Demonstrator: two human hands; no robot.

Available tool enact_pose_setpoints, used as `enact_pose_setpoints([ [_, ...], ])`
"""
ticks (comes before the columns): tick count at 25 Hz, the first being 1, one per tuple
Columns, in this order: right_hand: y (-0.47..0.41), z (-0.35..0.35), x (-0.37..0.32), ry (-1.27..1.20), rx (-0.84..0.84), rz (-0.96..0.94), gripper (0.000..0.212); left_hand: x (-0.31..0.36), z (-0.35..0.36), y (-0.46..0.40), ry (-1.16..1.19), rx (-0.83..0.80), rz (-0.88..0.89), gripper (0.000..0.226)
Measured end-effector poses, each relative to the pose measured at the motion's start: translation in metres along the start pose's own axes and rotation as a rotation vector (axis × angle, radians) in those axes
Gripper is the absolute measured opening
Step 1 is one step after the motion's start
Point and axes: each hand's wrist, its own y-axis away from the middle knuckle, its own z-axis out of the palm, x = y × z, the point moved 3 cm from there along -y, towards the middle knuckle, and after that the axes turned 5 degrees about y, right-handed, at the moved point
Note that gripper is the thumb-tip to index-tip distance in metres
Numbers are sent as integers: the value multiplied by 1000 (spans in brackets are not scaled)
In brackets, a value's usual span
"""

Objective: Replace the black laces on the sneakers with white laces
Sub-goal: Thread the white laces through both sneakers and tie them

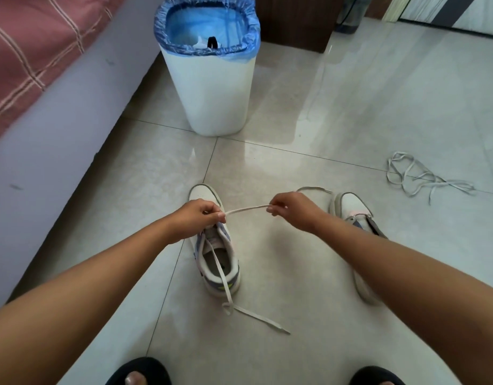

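Two white sneakers stand on the tiled floor, toes pointing away from me. My left hand [203, 213] rests over the eyelets of the left sneaker [218, 262] and pinches a white lace [246, 209]. My right hand [288, 208] pinches the same lace further along and holds it taut between the two hands. The lace's other end trails out over the heel onto the floor. The right sneaker [353, 209] is partly hidden behind my right forearm and shows no lace. A second white lace [423, 177] lies tangled on the floor at the right.
A white bin [214, 95] with a blue liner stands beyond the sneakers, with a black lace [212, 42] inside. A bed edge [59, 112] runs along the left. My feet in black slippers [138, 372] are at the bottom edge.
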Motion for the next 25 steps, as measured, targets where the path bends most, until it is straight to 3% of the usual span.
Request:
enact_pose_setpoints([
  [1,3,-4,4,-147,-104,50,17,0,-1,0,11,0,-5,19],
  [3,9,-17,7,-228,-123,25,17,-1,-2,0,33,0,-15,20],
  [6,17,-25,13,140,-113,-134,21,-3,-3,0,67,-4,-40,21],
  [10,25,-41,12,480,269,-429,30,-2,-4,1,72,-13,-51,22],
  [12,23,-49,23,532,362,-483,34,-1,-4,1,71,-13,-52,22],
  [14,19,-60,41,536,399,-399,33,-2,-4,1,72,-12,-54,21],
  [17,17,-77,73,300,432,-44,23,-7,-6,0,79,-6,-63,20],
  [20,13,-92,95,64,304,273,25,-10,-8,-1,88,0,-67,18],
  [23,16,-101,107,-45,198,422,28,-9,-5,-3,98,5,-73,18],
  [25,22,-98,113,-273,139,526,25,-8,-4,-4,108,28,-85,18],
])
